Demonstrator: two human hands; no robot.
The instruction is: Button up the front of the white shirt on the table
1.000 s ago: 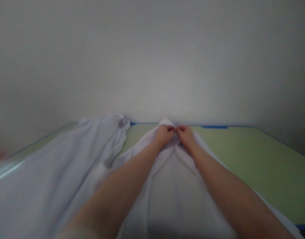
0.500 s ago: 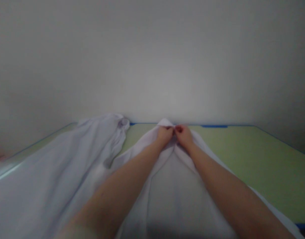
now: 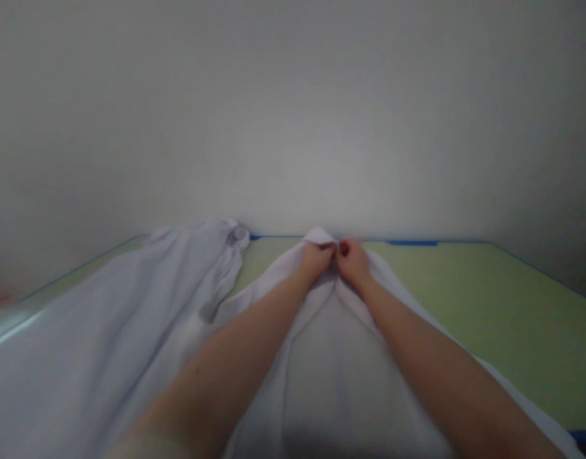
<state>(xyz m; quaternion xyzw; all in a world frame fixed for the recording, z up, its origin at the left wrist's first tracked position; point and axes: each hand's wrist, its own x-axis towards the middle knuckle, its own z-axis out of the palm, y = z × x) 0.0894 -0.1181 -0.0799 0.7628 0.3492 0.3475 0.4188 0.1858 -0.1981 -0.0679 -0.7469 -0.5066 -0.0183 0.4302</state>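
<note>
Quickly found the white cloth (image 3: 340,382) at bottom centre of the frame, narrowing upward to a peaked fold (image 3: 318,234) near the middle, on a green surface (image 3: 488,299). Saw left hand (image 3: 316,259) and right hand (image 3: 354,261) nearly touching, just below that peak. Read left fingers as pressed together, pinching the cloth near its meeting edges; read right fingers as curled round, tips apparently pinching cloth there too. Could not tell, given blur and dim light, about any button or fastener between them.

Judged a slip the main risk: fingertip pinch only, very little cloth in grip. Ranked uneven edges next, from pulling one side higher than the other. Also flagged bunching, from the left forearm (image 3: 235,350) and right forearm (image 3: 431,350) low over the cloth and apt to drag it toward the bottom of the frame. Marked possible tangling with the rumpled white fabric (image 3: 96,331) at lower left, close beside the left forearm; could not tell whether joined or separate. Noted the surface's blue edge (image 3: 412,243) and pale wall (image 3: 293,127) behind the peak: possible crumpling there from too hard a push.
</note>
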